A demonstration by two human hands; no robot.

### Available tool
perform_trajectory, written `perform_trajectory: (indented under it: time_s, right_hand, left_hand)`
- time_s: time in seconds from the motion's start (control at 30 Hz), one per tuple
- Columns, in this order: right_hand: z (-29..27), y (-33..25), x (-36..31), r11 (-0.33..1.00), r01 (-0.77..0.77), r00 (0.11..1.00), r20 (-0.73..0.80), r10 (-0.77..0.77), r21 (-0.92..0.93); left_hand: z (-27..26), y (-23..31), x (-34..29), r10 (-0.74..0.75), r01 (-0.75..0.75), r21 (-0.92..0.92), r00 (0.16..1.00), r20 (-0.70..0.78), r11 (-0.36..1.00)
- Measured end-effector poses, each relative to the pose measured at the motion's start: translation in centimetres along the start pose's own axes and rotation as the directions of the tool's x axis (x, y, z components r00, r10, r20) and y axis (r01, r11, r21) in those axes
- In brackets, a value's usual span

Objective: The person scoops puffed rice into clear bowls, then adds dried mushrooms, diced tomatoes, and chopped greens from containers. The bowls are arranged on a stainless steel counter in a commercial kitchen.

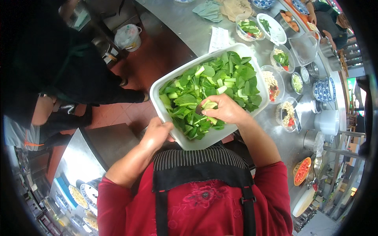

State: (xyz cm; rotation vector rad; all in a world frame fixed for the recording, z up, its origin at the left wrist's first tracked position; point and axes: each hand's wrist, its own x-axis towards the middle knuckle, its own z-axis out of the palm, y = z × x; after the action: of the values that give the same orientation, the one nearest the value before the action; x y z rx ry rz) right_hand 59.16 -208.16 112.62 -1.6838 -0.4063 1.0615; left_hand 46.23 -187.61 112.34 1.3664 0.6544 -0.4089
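A deep white plastic tub [197, 144] full of chopped leafy greens [236, 72] is in front of my apron, tilted in the view. My left hand [156, 131] is closed on the tub's near left corner, thumb over the rim. Over the greens, my right hand [222, 110] pinches a few pale green stem pieces [210, 105] between thumb and fingers. A small dark piece [199, 109] shows beside those fingertips; what it is I cannot make out. Leaves and cut stems lie loose and mixed throughout the tub.
On the steel counter [173, 17] at right stand clear bowls [271, 84] of mixed food, a white oval dish [271, 29], stacked patterned bowls [325, 89] and a basket of chopped red food [302, 171]. A person in dark clothes [78, 67] stands at left, near a lidded bucket [128, 38].
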Motion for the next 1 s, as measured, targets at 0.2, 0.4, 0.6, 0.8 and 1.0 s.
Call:
perform_trajectory:
  time_s: [0.2, 0.4, 0.6, 0.8, 1.0]
  right_hand:
    - [-3.1, -0.7, -3.7, 0.903, 0.029, 0.991, -0.132, 0.031, 0.429]
    - [-5.6, -0.2, -4.6, 0.971, 0.052, 0.996, -0.085, -0.033, 0.235]
    - [-11.0, -0.1, -7.2, 0.959, 0.155, 0.933, -0.354, -0.062, 0.238]
    - [-22.2, 4.9, -9.6, 0.993, 0.0, 0.727, -0.681, -0.082, -0.119]
    - [-23.9, 8.6, -8.7, 0.603, -0.27, 0.761, -0.55, -0.345, -0.751]
  left_hand:
    - [1.6, -0.8, -1.0, 0.046, -0.048, -0.022, 0.998, -0.053, 0.999]
    - [3.6, -1.4, -0.8, 0.027, -0.032, -0.054, 0.996, -0.089, 0.998]
    - [4.2, -1.4, -1.6, 0.027, -0.037, -0.068, 0.988, -0.154, 0.997]
    - [5.5, -1.5, -2.0, 0.029, -0.051, -0.084, 0.971, -0.239, 0.995]
    - [5.9, -2.3, -2.1, 0.013, -0.059, -0.132, 0.947, -0.321, 0.989]
